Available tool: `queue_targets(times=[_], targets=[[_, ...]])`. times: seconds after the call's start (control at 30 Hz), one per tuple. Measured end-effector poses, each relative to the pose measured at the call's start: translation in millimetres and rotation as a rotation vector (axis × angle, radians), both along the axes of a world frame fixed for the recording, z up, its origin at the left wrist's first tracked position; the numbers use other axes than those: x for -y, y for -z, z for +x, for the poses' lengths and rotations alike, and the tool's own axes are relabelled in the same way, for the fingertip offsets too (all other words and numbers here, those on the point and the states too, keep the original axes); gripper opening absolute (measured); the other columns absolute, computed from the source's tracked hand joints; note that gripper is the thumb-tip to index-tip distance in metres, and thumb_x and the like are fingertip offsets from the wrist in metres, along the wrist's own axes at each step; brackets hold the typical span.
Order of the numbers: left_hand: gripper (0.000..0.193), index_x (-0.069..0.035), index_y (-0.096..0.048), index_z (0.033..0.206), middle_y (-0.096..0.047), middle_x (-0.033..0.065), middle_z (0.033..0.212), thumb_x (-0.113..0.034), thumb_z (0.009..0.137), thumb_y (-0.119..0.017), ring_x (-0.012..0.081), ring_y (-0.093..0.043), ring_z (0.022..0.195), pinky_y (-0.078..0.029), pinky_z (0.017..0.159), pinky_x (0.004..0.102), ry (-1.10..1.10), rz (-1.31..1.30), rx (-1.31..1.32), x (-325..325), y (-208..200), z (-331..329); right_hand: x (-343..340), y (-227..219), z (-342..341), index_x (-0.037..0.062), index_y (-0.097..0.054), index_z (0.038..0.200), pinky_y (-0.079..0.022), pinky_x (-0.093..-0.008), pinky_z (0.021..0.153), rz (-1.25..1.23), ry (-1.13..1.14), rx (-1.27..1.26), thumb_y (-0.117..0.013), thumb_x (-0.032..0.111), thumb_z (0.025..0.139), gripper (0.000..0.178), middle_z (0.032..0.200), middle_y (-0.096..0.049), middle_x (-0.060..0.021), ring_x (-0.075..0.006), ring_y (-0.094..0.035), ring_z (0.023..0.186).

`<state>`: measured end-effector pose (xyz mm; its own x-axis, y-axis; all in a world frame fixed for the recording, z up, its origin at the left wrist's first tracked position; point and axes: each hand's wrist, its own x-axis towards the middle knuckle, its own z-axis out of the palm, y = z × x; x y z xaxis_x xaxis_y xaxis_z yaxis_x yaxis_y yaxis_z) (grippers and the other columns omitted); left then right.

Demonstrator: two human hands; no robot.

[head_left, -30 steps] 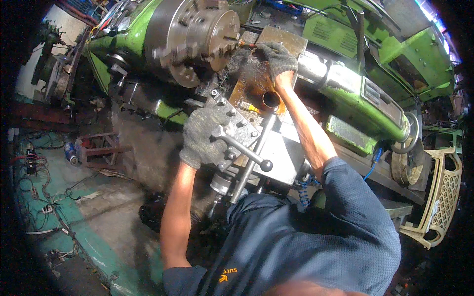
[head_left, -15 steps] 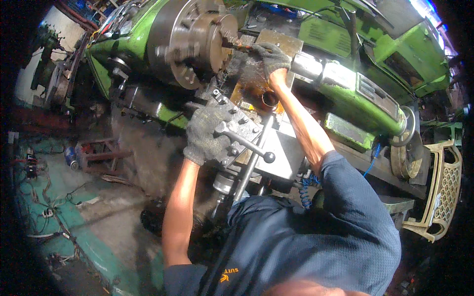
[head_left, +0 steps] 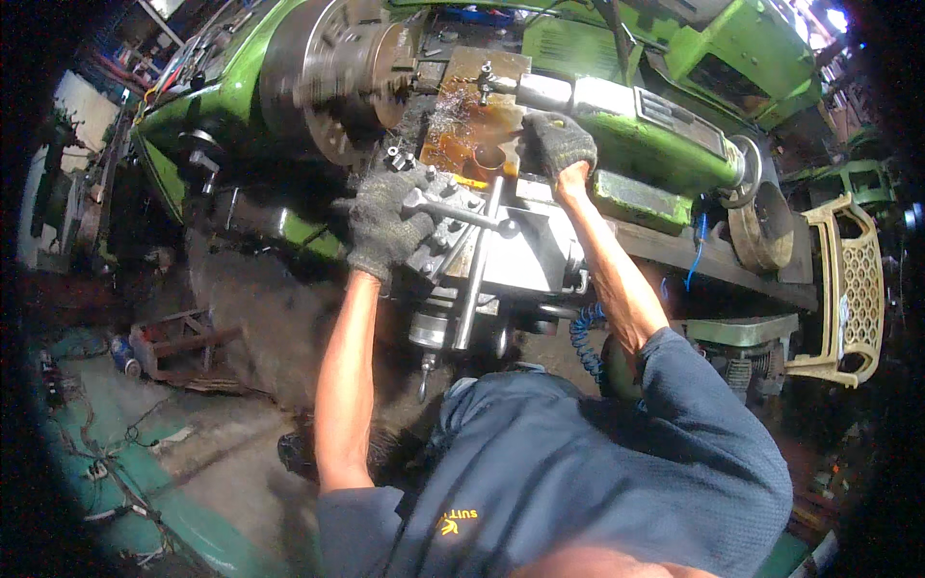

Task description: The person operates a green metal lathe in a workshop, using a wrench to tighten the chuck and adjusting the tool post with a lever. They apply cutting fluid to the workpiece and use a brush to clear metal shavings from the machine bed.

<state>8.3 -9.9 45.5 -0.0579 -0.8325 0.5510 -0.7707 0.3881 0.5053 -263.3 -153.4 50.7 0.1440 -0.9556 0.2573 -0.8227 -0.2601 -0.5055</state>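
Observation:
Both my hands wear grey work gloves at a green metal lathe. My left hand (head_left: 387,222) is closed around the left side of the tool post (head_left: 453,226), beside its clamping lever (head_left: 467,214) with a dark ball knob. My right hand (head_left: 564,144) is over the near side of the tailstock (head_left: 617,108), its fingers loosely bent and partly in shadow. Nothing shows in it. To the left, the large chuck (head_left: 323,82) looks blurred, with a round workpiece (head_left: 390,72) in it. A small metal fitting (head_left: 486,82) stands at the tailstock's tip.
Metal shavings (head_left: 448,125) lie on an oily brown plate (head_left: 506,120) around a round dark-mouthed container (head_left: 489,159). A long bar (head_left: 479,279) slants toward me. At right are a handwheel (head_left: 744,173) and a beige plastic chair (head_left: 853,289); a rusty frame (head_left: 183,342) stands on the floor at left.
My right hand has drawn back from the workpiece to the right, toward the tailstock. My left hand stays at the tool post, its fingers more bent. The view has shifted.

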Motion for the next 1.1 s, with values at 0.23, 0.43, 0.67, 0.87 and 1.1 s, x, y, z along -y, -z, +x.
queue_targets(times=[0.23,0.43,0.67,0.87,1.1], targets=[[0.047,-0.014,-0.071,0.109,-0.072,0.0104,0.103,-0.023,0.064,-0.078,0.0332,-0.068,0.098,-0.052,0.09,0.0432,0.026,-0.018,-0.042,-0.1,-2.3,-4.2,1.2,38.5,-3.0,0.0137,-0.069,0.126,-0.053,-0.0371,0.089,0.145,-0.043,0.179,-0.062,0.031,0.092,0.039,0.12,-0.072,-0.0116,-0.0252,-0.069,0.109],[0.046,-0.014,-0.071,0.11,-0.071,0.0114,0.103,-0.023,0.065,-0.076,0.0337,-0.068,0.096,-0.052,0.086,0.0429,0.025,0.001,-0.044,1.3,0.2,-3.3,-29.9,24.2,-6.2,0.0014,-0.067,0.126,-0.056,-0.028,0.074,-0.083,0.263,0.75,-0.067,0.027,0.098,0.039,0.103,-0.075,-0.0103,-0.0146,-0.071,0.085],[0.043,-0.015,-0.07,0.111,-0.071,0.0129,0.104,-0.023,0.068,-0.074,0.0325,-0.069,0.093,-0.054,0.084,0.0405,0.01,-0.006,0.001,-2.3,-4.2,-3.3,-167.1,-9.3,-32.1,-0.0017,-0.068,0.123,-0.061,-0.0289,0.064,-0.049,0.053,1.217,-0.057,0.01,0.101,0.027,0.114,-0.071,-0.014,-0.0176,-0.072,0.081],[0.045,-0.015,-0.073,0.11,-0.073,0.0117,0.109,-0.024,0.067,-0.074,0.0331,-0.069,0.1,-0.053,0.089,0.0419,0.0,0.066,-0.056,-1.2,-2.6,-4.8,-185.9,-24.7,-71.2,-0.0029,-0.065,0.125,-0.055,-0.0257,0.059,0.191,0.193,1.511,-0.052,0.004,0.1,0.029,0.095,-0.068,-0.0116,-0.0148,-0.065,0.073],[0.046,-0.009,-0.072,0.112,-0.073,0.0108,0.107,-0.014,0.066,-0.072,0.0293,-0.069,0.099,-0.054,0.089,0.0396,0.047,0.158,-0.207,1.3,0.6,-7.8,-186.8,37.8,-175.4,-0.0006,-0.071,0.112,-0.055,-0.0288,0.061,-0.338,0.293,0.506,-0.047,0.015,0.104,0.029,0.085,-0.069,-0.0103,-0.0166,-0.066,0.071]])
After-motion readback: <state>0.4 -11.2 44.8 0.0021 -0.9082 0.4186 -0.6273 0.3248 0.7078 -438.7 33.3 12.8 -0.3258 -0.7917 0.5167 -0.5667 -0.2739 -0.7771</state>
